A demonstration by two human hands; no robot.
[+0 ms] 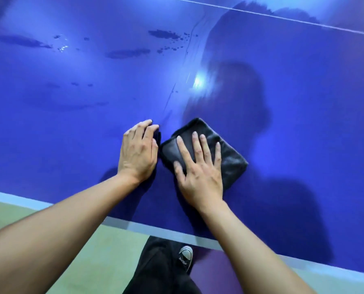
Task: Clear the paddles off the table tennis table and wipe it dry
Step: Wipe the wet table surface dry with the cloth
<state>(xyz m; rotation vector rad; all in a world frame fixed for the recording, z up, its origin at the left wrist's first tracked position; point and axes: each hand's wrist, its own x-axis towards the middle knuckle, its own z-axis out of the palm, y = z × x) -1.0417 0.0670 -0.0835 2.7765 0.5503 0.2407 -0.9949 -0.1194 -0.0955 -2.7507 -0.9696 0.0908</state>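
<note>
The blue table tennis table (71, 128) fills the view, and no paddle is in sight. A folded black cloth (230, 158) lies on it near the front edge. My right hand (200, 172) presses flat on the cloth with straight, spread fingers. Just left of it, my left hand (137, 151) rests on the table. Its fingers curl over a small dark piece of fabric (157, 135); I cannot tell whether it belongs to the same cloth. Dark wet patches (163, 34) and droplets lie on the far left part of the surface.
More wet streaks (127, 53) spread over the far left, with a smear line running up from the hands. A white line (283, 16) crosses the far right. The table's white front edge (166, 232) is close to my body. Below it are green floor (49, 240) and my shoe (186, 256).
</note>
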